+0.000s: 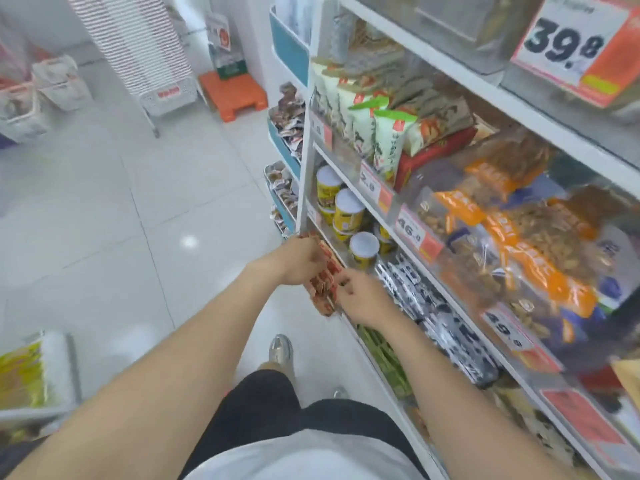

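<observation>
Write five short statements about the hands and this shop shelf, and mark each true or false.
1. Both the left hand and the right hand are on the red packets. True.
2. The yellow cans have black lids. False: the lids are white.
3. An orange stool stands on the floor. True.
4. The big price sign reads 19.8. False: it reads 39.8.
5. The forearms are covered by long sleeves. False: they are bare.
</observation>
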`<state>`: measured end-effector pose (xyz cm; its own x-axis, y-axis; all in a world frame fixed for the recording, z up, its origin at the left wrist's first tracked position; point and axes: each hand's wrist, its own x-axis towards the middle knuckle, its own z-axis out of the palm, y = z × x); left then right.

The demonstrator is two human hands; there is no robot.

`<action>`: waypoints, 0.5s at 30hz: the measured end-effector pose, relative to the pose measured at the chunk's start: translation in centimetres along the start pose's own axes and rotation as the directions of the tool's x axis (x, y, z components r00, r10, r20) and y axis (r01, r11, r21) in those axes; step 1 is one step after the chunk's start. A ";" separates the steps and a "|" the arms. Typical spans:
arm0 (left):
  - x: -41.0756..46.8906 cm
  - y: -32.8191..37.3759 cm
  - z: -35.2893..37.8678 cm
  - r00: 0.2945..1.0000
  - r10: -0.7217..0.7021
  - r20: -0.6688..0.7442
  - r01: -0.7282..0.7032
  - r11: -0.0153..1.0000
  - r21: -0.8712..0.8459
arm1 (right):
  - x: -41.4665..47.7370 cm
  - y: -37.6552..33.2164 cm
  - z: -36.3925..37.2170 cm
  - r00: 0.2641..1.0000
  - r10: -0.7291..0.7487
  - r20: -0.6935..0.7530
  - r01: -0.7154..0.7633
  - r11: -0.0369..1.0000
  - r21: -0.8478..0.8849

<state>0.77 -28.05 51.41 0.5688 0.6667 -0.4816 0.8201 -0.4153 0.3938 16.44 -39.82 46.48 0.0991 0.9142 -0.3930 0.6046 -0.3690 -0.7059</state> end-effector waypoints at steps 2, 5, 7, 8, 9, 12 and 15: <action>2.9 -1.0 -1.3 1.000 0.013 0.024 -0.013 0.999 0.034 | 2.0 0.1 -0.2 1.000 0.022 -0.007 -0.022 1.000 0.010; 7.4 -2.6 -3.4 0.994 0.055 0.091 -0.064 0.994 0.094 | 5.5 0.4 -0.1 0.996 0.076 -0.055 -0.073 0.996 0.056; 10.3 -3.4 -4.5 0.983 0.114 0.146 -0.132 0.984 0.118 | 7.8 0.1 0.4 0.989 0.111 -0.093 -0.102 0.990 0.096; 11.6 -3.6 -5.2 0.975 0.142 0.168 -0.163 0.979 0.121 | 9.1 -0.1 0.7 0.985 0.128 -0.117 -0.114 0.986 0.119; 13.2 -4.2 -5.5 0.967 0.170 0.188 -0.197 0.971 0.135 | 10.4 -0.2 1.1 0.979 0.144 -0.143 -0.125 0.982 0.139; 17.5 -5.5 -6.1 0.932 0.212 0.292 -0.272 0.945 0.180 | 13.8 -0.3 2.3 0.960 0.188 -0.209 -0.159 0.976 0.149; 21.6 -6.6 -5.2 0.879 0.277 0.388 -0.377 0.902 0.209 | 16.0 1.0 3.8 0.929 0.244 -0.279 -0.209 0.966 0.150</action>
<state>7.32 -7.65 42.47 0.7517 0.2306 -0.6179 0.5384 -0.7556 0.3731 15.62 -26.15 37.24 0.4596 0.8060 -0.3730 0.4451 -0.5724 -0.6886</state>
